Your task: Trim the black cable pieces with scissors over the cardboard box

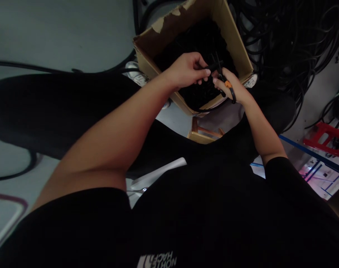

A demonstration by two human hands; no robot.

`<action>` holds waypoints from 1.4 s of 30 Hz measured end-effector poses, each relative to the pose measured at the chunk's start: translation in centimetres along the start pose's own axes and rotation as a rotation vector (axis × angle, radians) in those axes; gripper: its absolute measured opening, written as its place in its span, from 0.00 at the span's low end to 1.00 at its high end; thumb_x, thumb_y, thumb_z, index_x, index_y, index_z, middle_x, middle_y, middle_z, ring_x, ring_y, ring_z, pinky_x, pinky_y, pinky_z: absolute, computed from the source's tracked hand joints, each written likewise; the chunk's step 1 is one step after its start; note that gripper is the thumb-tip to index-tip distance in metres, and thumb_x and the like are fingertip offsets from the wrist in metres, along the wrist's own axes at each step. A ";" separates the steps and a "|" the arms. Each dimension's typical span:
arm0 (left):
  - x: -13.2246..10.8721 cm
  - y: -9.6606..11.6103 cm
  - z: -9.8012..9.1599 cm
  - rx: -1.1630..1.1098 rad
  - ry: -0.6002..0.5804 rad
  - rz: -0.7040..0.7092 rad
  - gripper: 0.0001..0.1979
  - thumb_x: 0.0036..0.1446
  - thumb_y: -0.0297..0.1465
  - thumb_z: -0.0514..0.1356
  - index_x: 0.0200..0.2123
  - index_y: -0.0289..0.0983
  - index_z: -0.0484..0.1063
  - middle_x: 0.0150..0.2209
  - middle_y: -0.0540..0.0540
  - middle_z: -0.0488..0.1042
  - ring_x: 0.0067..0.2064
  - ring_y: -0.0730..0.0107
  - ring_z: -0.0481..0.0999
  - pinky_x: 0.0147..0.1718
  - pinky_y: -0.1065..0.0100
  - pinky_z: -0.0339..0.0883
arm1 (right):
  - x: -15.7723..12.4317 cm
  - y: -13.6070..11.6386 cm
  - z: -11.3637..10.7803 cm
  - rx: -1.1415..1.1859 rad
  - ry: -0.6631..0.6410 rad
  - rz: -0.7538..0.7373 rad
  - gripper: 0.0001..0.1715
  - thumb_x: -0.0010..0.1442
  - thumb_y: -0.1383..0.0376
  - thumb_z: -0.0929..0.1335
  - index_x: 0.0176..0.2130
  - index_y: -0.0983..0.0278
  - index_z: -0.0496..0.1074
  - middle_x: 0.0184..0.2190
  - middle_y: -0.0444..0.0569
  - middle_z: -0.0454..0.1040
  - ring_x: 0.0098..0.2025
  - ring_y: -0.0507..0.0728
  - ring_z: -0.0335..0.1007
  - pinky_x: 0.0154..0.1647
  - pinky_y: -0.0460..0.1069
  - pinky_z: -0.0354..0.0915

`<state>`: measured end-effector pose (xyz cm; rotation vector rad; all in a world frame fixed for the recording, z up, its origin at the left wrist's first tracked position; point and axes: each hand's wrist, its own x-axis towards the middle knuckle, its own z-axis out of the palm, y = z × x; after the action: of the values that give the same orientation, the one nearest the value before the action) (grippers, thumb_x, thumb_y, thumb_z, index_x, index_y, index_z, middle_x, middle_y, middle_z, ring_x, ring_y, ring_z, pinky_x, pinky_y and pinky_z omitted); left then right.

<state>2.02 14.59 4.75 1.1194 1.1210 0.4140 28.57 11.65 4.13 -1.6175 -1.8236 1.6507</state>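
two hands work above one cardboard box: the left hand grips a black cable end, the right hand grips a black cable with one orange band; the dark cables boxed below are too dim to count.

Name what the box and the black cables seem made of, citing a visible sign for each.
The box looks like matte brown cardboard: its rim shows torn, peeling paper. The black cables seem to be rubber or plastic sheathing, faintly glossy, bending in loose loops; the look cannot settle which.
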 end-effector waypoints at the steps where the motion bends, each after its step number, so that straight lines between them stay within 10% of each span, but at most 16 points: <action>1: 0.0 -0.1 0.0 0.009 -0.008 0.012 0.11 0.75 0.32 0.73 0.41 0.50 0.75 0.40 0.49 0.92 0.39 0.59 0.85 0.43 0.56 0.76 | 0.0 0.0 0.0 -0.006 0.002 -0.003 0.38 0.82 0.28 0.77 0.63 0.56 0.79 0.58 0.55 0.87 0.60 0.65 0.89 0.64 0.57 0.88; 9: 1.4 -2.1 -1.2 0.048 0.020 0.096 0.12 0.66 0.50 0.75 0.42 0.56 0.77 0.34 0.55 0.90 0.39 0.54 0.79 0.48 0.50 0.79 | -0.4 -0.9 -0.6 -0.054 -0.026 0.027 0.34 0.86 0.31 0.73 0.60 0.57 0.77 0.43 0.48 0.82 0.35 0.57 0.77 0.37 0.51 0.79; 16: 2.3 -3.5 -2.0 0.109 -0.100 0.147 0.17 0.73 0.55 0.78 0.45 0.53 0.81 0.31 0.53 0.87 0.36 0.56 0.72 0.43 0.52 0.72 | 0.2 -0.1 0.4 0.013 -0.026 -0.030 0.43 0.81 0.27 0.76 0.64 0.59 0.76 0.53 0.54 0.85 0.39 0.57 0.83 0.43 0.53 0.84; 21: 2.7 -4.0 -3.2 0.097 -0.123 0.109 0.22 0.78 0.59 0.76 0.42 0.51 0.80 0.31 0.50 0.87 0.35 0.60 0.68 0.39 0.55 0.67 | 0.1 -0.7 -0.6 0.029 -0.068 0.010 0.42 0.80 0.26 0.77 0.62 0.58 0.79 0.42 0.47 0.83 0.36 0.56 0.80 0.37 0.51 0.81; 28: 2.9 -3.6 -3.6 0.127 0.038 0.076 0.19 0.79 0.47 0.79 0.41 0.46 0.77 0.31 0.46 0.85 0.36 0.58 0.74 0.41 0.54 0.70 | 1.1 2.6 1.1 0.115 -0.016 -0.052 0.52 0.78 0.21 0.74 0.68 0.62 0.78 0.51 0.52 0.86 0.46 0.57 0.86 0.52 0.55 0.86; 34: 2.2 -2.8 -2.1 0.067 0.065 0.044 0.15 0.75 0.40 0.81 0.41 0.48 0.78 0.33 0.51 0.89 0.38 0.57 0.77 0.48 0.50 0.79 | 1.5 3.3 1.9 0.047 -0.037 -0.111 0.43 0.79 0.32 0.78 0.69 0.63 0.80 0.65 0.61 0.87 0.63 0.65 0.86 0.71 0.61 0.86; 42: 1.3 -1.7 -0.6 0.039 -0.015 0.014 0.16 0.77 0.33 0.80 0.41 0.49 0.76 0.35 0.50 0.90 0.40 0.57 0.84 0.48 0.53 0.79 | 1.9 2.0 2.0 -0.020 -0.060 -0.076 0.30 0.80 0.40 0.79 0.66 0.55 0.79 0.64 0.55 0.89 0.66 0.68 0.84 0.71 0.63 0.87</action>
<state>1.62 15.15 2.65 1.1636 1.1124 0.3951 27.50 11.51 0.95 -1.5024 -1.9112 1.6715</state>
